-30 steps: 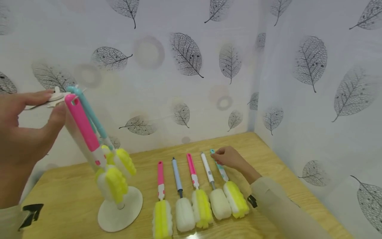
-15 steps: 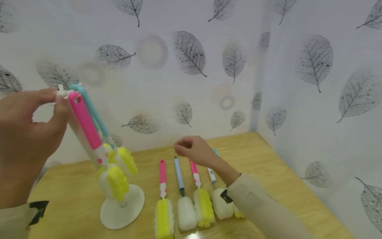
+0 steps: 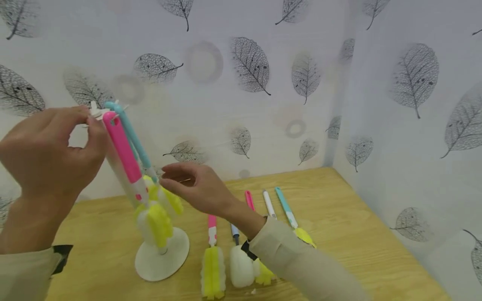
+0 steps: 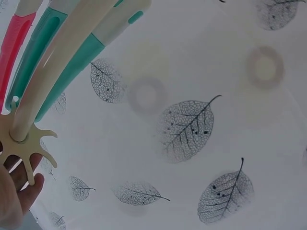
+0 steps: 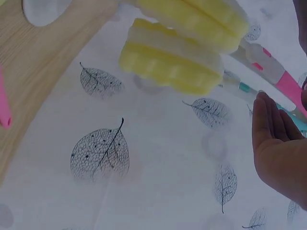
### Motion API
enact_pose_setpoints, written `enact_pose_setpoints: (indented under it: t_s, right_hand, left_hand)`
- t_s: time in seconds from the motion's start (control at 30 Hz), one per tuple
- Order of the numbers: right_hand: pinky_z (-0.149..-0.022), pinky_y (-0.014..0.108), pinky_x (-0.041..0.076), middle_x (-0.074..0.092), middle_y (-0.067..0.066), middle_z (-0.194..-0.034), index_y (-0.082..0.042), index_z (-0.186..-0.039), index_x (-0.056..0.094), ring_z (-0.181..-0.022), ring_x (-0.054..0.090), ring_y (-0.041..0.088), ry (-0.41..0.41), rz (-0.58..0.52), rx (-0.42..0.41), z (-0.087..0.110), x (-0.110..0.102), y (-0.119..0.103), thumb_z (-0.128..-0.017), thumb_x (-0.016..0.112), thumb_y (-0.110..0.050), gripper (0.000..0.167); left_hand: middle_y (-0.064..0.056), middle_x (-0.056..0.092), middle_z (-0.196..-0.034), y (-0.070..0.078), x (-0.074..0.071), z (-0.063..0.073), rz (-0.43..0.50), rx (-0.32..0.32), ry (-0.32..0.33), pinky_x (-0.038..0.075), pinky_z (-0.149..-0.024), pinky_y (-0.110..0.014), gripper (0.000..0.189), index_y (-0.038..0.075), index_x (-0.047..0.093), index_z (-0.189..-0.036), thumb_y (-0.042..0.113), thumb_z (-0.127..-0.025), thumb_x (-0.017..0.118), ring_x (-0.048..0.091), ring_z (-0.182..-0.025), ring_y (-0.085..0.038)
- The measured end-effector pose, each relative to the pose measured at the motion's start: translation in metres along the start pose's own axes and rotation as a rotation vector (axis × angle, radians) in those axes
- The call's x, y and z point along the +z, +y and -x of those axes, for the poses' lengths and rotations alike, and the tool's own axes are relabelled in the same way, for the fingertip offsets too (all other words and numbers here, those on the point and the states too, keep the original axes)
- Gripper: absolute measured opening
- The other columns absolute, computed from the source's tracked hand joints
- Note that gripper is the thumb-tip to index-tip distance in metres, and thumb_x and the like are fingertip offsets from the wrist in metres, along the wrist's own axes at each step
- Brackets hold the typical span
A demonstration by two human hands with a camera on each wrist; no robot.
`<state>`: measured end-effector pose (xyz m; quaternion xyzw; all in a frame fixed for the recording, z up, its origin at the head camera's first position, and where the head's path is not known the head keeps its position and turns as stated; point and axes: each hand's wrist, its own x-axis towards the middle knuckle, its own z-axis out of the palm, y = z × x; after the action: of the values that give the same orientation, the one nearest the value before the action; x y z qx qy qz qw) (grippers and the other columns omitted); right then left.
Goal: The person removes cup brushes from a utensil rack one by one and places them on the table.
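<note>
My left hand (image 3: 56,146) pinches the hooked top (image 3: 98,112) of a white stand between thumb and fingers. Sponge bottle brushes hang from it, among them a pink-handled brush (image 3: 122,146) and a teal-handled brush (image 3: 137,144), their yellow-and-white heads low beside the pole. In the left wrist view the curved hooks (image 4: 45,153) spread around the pole, with pink and teal handles alongside. My right hand (image 3: 203,188) is at the lower end of the teal handle, fingers extended and holding nothing. The right wrist view shows its fingertips right by that brush, near its sponge head (image 5: 170,62).
The stand's round white base (image 3: 162,265) rests on the wooden table (image 3: 354,234). Several brushes lie in a row to its right, including a pink one (image 3: 213,267), a white-headed one (image 3: 241,267) and a teal one (image 3: 286,205). My right forearm partly covers them. A leaf-patterned curtain (image 3: 211,96) stands behind.
My right hand has travelled left from the teal brush on the table, over the row, to the hanging brushes. My left hand stays at the stand's top. The head view has shifted slightly.
</note>
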<state>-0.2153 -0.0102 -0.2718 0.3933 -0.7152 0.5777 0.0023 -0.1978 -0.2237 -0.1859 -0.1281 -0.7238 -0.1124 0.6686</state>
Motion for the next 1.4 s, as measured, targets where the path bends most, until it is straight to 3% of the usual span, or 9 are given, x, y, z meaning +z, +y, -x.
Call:
enact_pose_setpoints:
  t_s: [0.23,0.5,0.67,1.0,1.4]
  right_hand:
    - [-0.086,0.018,0.046,0.064,0.002,-0.12,-0.003,-0.125,0.06,-0.1,0.059,-0.002,0.063,-0.051,-0.047,-0.011,0.026,-0.01,-0.09,0.066,-0.019,0.039]
    - [-0.079,0.015,0.048,0.067,-0.006,-0.104,-0.005,-0.114,0.064,-0.088,0.059,-0.007,0.167,0.006,-0.058,-0.019,0.043,-0.011,-0.088,0.069,-0.022,0.031]
    - [-0.076,0.016,0.049,0.066,-0.009,-0.098,-0.007,-0.11,0.065,-0.083,0.06,-0.005,0.199,-0.022,-0.039,-0.021,0.05,-0.011,-0.087,0.07,-0.023,0.029]
    - [-0.072,0.018,0.05,0.065,-0.009,-0.089,-0.005,-0.104,0.065,-0.077,0.06,-0.003,0.236,-0.086,-0.016,-0.024,0.057,-0.014,-0.085,0.072,-0.017,0.023]
    - [-0.073,0.018,0.051,0.064,-0.006,-0.089,-0.002,-0.106,0.064,-0.076,0.06,-0.003,0.207,-0.112,-0.033,-0.026,0.062,-0.015,-0.085,0.07,-0.01,0.023]
  left_hand:
    - [-0.021,0.068,-0.079,0.001,0.0,-0.002,-0.029,0.025,-0.006,0.033,-0.052,-0.055,0.041,-0.005,0.068,-0.076,0.03,-0.087,0.049,0.057,-0.06,-0.043]
    - [-0.02,0.068,-0.078,0.004,0.0,-0.003,-0.034,0.029,0.001,0.034,-0.052,-0.054,0.04,-0.004,0.068,-0.076,0.03,-0.086,0.05,0.057,-0.06,-0.042]
    - [-0.02,0.069,-0.08,0.005,-0.002,-0.002,-0.043,0.03,-0.021,0.036,-0.052,-0.054,0.041,-0.004,0.067,-0.077,0.031,-0.087,0.049,0.058,-0.062,-0.042]
    - [-0.019,0.068,-0.077,0.01,-0.003,-0.003,-0.031,0.02,-0.014,0.035,-0.052,-0.053,0.039,-0.003,0.067,-0.076,0.029,-0.087,0.049,0.057,-0.061,-0.041]
    - [-0.019,0.067,-0.075,0.005,-0.007,-0.002,-0.031,-0.002,-0.019,0.03,-0.05,-0.05,0.037,-0.003,0.068,-0.076,0.028,-0.086,0.05,0.055,-0.058,-0.041]
